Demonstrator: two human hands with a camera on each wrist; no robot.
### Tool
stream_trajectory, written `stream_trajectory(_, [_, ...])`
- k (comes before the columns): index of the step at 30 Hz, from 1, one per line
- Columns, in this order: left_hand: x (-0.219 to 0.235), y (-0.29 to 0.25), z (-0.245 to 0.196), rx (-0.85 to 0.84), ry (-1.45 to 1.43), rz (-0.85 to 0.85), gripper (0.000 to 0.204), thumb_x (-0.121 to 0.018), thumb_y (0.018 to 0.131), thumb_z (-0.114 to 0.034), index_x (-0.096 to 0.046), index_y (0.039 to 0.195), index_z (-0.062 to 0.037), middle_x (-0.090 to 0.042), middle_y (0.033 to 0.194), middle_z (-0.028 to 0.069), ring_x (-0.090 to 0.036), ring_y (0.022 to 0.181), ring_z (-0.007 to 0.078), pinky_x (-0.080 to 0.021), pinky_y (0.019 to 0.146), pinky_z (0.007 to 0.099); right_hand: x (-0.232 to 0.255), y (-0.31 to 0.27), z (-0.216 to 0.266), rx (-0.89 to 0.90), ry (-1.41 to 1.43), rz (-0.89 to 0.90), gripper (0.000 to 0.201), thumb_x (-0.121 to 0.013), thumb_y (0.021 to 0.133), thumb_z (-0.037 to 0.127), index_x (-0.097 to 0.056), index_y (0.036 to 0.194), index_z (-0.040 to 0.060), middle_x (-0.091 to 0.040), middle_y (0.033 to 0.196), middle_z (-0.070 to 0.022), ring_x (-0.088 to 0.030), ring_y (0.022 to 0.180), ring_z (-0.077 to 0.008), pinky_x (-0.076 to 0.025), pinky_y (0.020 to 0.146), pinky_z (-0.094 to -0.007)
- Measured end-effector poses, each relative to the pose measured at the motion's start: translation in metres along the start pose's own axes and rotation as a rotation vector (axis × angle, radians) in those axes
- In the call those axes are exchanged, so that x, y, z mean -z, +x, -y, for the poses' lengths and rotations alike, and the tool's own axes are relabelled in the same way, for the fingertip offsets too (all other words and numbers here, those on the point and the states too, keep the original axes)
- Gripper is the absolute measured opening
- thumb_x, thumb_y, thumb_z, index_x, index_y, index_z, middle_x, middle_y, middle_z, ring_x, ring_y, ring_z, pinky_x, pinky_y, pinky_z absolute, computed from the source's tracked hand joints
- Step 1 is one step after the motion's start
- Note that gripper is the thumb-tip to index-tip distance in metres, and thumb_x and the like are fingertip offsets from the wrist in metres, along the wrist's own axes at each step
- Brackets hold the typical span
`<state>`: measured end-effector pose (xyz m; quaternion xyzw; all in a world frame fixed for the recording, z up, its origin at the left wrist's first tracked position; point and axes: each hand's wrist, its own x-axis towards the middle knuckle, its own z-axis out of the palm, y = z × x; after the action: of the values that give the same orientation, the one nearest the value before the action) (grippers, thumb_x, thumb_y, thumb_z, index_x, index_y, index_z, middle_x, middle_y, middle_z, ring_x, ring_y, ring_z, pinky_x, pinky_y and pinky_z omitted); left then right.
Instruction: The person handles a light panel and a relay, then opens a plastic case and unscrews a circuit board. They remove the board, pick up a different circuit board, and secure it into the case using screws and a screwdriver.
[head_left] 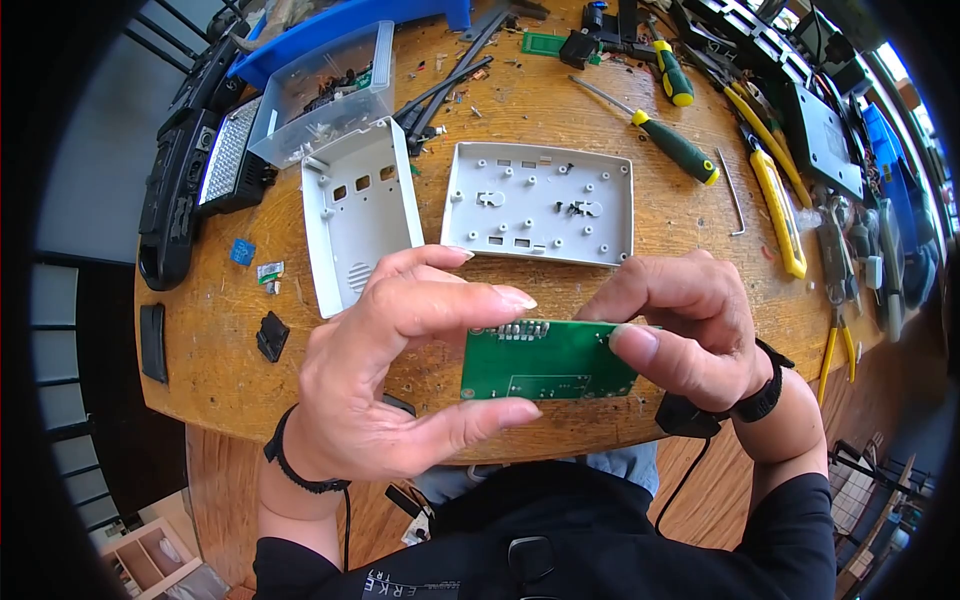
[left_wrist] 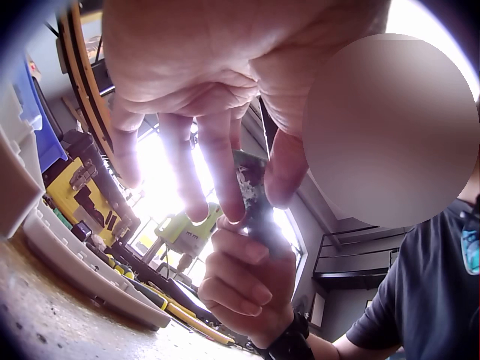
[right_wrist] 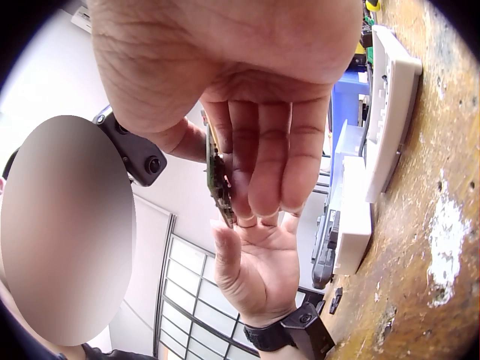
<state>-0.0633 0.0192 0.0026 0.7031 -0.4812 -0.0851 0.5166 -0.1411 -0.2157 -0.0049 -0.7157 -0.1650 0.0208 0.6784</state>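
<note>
A green circuit board (head_left: 550, 365) is up off the table in front of the person's body, its solder side toward the head camera. The right hand (head_left: 690, 320) pinches its right end, thumb on the near face and fingers behind. At the left end, the left hand (head_left: 380, 350) spans the board between thumb and fingers, with the thumb along the lower edge and the index fingertip at the upper edge. Small parts on the board's other face (right_wrist: 217, 180) show in the right wrist view. Beyond the hands lie two white plastic housing halves, one wide (head_left: 540, 205) and one narrower (head_left: 350, 215).
A clear bin (head_left: 330, 95) of small parts stands at the back left. Screwdrivers (head_left: 675, 145), a hex key (head_left: 733, 195) and a yellow cutter (head_left: 780, 215) lie to the right. Small black scraps (head_left: 271, 336) and a blue piece (head_left: 242, 251) are at the left on the wooden table (head_left: 210, 350).
</note>
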Motion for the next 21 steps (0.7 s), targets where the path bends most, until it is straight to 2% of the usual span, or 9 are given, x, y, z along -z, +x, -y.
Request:
stream_trajectory(4, [-0.0013,-0.001,-0.0001,0.021,-0.051,-0.014,0.05,-0.083,0.07,-0.012,-0.053,0.11,-0.0079,-0.069,0.092,0.0084,-0.066,0.093,0.0225,-0.035,0.103,0.0505,0.0001,0.0001,0.0035,-0.025,0.002,-0.009,0.02,-0.058,0.09,0.015,-0.064,0.092,-0.0031,-0.066,0.074,-0.0101,-0.063,0.064,-0.0145,-0.049,0.061,-0.0278])
stream_trajectory(6, [-0.0016,-0.0008,-0.0003,0.024,-0.055,-0.02,0.047,-0.081,0.072,-0.01,-0.053,0.11,-0.0079,-0.069,0.091,0.0085,-0.066,0.093,0.0224,-0.035,0.103,0.0507,0.0014,0.0005,0.0076,-0.154,0.025,-0.003,0.025,-0.06,0.086,0.018,-0.067,0.09,-0.0063,-0.069,0.081,-0.0127,-0.067,0.073,-0.0163,-0.052,0.067,-0.0262])
stream_trajectory(7, [-0.0015,-0.0006,-0.0006,0.029,-0.065,-0.021,0.045,-0.079,0.073,-0.009,-0.053,0.11,-0.0079,-0.069,0.091,0.0085,-0.066,0.093,0.0224,-0.035,0.103,0.0508,0.0009,0.0004,0.0061,-0.153,0.025,-0.002,0.025,-0.06,0.086,0.018,-0.067,0.09,-0.0063,-0.069,0.081,-0.0127,-0.067,0.073,-0.0163,-0.052,0.067,-0.0262])
stream_trajectory(9, [-0.0014,-0.0004,-0.0012,0.034,-0.074,-0.022,0.043,-0.077,0.074,-0.008,-0.053,0.109,-0.0078,-0.069,0.091,0.0086,-0.066,0.093,0.0224,-0.035,0.103,0.0509,-0.0008,-0.0001,0.0016,-0.033,0.011,-0.02,0.018,-0.059,0.088,0.013,-0.064,0.091,-0.0037,-0.066,0.075,-0.0106,-0.063,0.065,-0.0151,-0.05,0.061,-0.028])
stream_trajectory(21, [-0.0036,0.0001,-0.0051,0.087,-0.097,-0.048,0.037,-0.071,0.076,-0.006,-0.052,0.108,-0.0073,-0.069,0.089,0.0085,-0.066,0.092,0.0212,-0.035,0.103,0.0505,-0.0013,-0.0001,0.0015,-0.036,0.011,-0.025,0.018,-0.06,0.088,0.014,-0.065,0.091,-0.0036,-0.066,0.075,-0.0107,-0.064,0.066,-0.015,-0.05,0.063,-0.028])
